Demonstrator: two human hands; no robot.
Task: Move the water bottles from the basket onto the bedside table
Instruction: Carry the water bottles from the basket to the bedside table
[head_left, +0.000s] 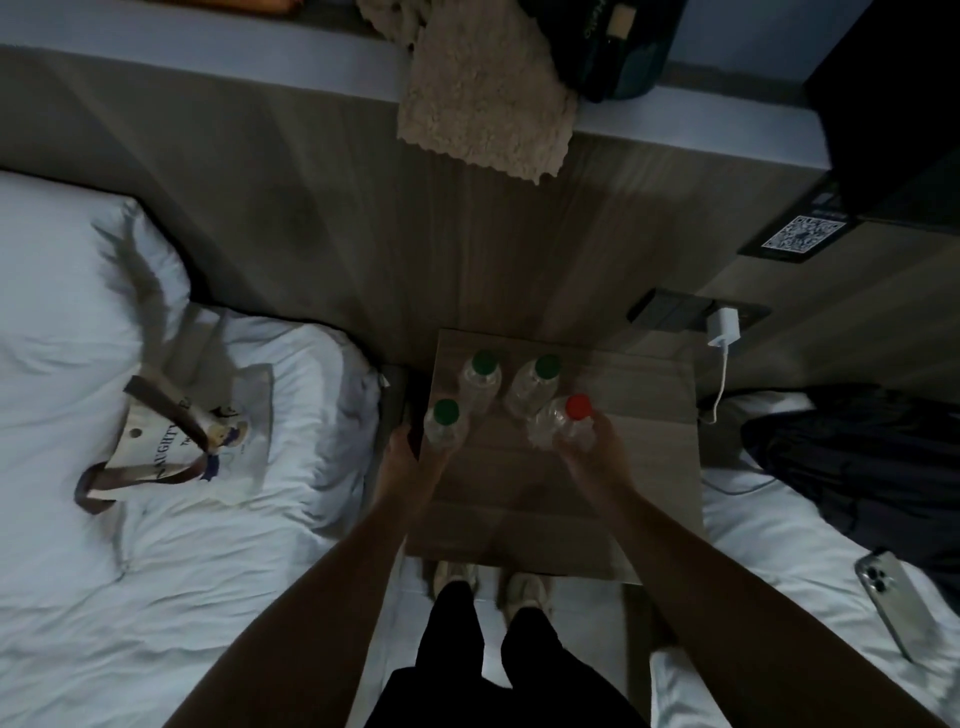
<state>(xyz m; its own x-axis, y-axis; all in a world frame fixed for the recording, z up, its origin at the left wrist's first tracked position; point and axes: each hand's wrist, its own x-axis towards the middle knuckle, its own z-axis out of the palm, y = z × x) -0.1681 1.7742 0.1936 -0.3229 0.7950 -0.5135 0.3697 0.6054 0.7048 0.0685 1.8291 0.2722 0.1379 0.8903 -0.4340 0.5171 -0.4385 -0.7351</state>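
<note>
Several clear water bottles stand on the wooden bedside table (639, 467). Two green-capped bottles (480, 384) (535, 389) stand upright at the back. My left hand (410, 457) grips a third green-capped bottle (444, 426) at the table's left edge. My right hand (592, 447) holds a red-capped bottle (569, 421) near the table's middle, beside the back right bottle. Both held bottles look upright; whether their bases touch the table is hidden. A cream tote bag (208, 441) with brown handles lies flat on the left bed.
White beds flank the table on both sides. A phone (893, 597) and a dark garment (857, 457) lie on the right bed. A white charger (724, 327) is plugged in behind the table, its cable hanging down. A beige towel (483, 98) hangs from the ledge above.
</note>
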